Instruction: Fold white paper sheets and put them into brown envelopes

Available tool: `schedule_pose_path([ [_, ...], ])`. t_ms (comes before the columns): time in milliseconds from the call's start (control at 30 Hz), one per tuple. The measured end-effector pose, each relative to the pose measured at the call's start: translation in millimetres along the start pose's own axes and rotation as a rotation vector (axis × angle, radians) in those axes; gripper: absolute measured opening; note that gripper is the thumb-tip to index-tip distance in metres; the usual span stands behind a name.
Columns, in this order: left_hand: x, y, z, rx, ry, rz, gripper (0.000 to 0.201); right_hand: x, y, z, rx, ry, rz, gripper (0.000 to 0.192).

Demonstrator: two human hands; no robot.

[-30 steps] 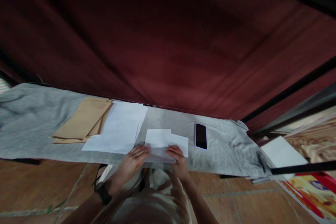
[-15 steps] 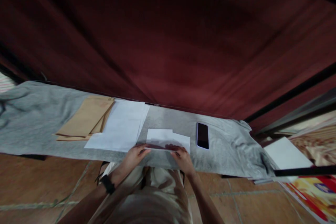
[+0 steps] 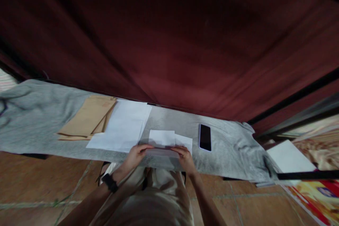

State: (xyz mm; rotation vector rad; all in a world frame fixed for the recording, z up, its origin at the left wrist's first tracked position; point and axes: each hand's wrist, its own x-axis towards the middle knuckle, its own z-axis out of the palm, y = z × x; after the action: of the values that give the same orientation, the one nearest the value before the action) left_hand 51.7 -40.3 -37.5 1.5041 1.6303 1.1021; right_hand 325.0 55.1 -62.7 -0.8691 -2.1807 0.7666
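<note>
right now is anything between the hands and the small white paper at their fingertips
Nothing visible: the left hand and right hand hold the small white paper at its sides. The dark-screened rectangular phone lies apart, to the right.

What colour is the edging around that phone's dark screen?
Pale lilac on the smartphone, best seen in the head view.

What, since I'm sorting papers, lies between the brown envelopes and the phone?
The head view shows large white sheets, then grey cloth bearing smaller white papers.
</note>
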Motion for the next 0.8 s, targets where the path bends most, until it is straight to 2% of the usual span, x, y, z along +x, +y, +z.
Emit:
schedule_pose_path([
  [100,-1,1,-4.5,0.066,0.041,0.153,0.035,-1,-2,-4,-0.054,0.022,-0.062,0.049],
  [233,5,-3,-3.3,0.168,0.086,0.27,0.044,4,-4,-1,-0.129,0.062,-0.082,0.056],
  [367,9,-11,-1.4,0.259,0.001,0.299,0.057,5,-2,6,-0.134,0.037,-0.095,0.059],
  [500,5,-14,-0.8,0.256,-0.024,0.252,0.056,2,-9,4,-0.111,-0.057,-0.071,0.058],
  [600,6,-7,-0.4,0.206,0.026,0.205,0.041,8,-22,-2,-0.008,-0.025,0.04,0.048],
  [667,10,2,-0.4,0.17,0.129,0.149,0.028,17,-32,-7,0.105,0.086,0.177,0.035],
  [733,18,13,-1.4,0.122,0.261,0.082,0.03,29,-39,-12,0.214,0.222,0.335,0.031],
  [800,29,22,-3.3,0.061,0.369,0.032,0.041,41,-42,-14,0.298,0.326,0.474,0.037],
])
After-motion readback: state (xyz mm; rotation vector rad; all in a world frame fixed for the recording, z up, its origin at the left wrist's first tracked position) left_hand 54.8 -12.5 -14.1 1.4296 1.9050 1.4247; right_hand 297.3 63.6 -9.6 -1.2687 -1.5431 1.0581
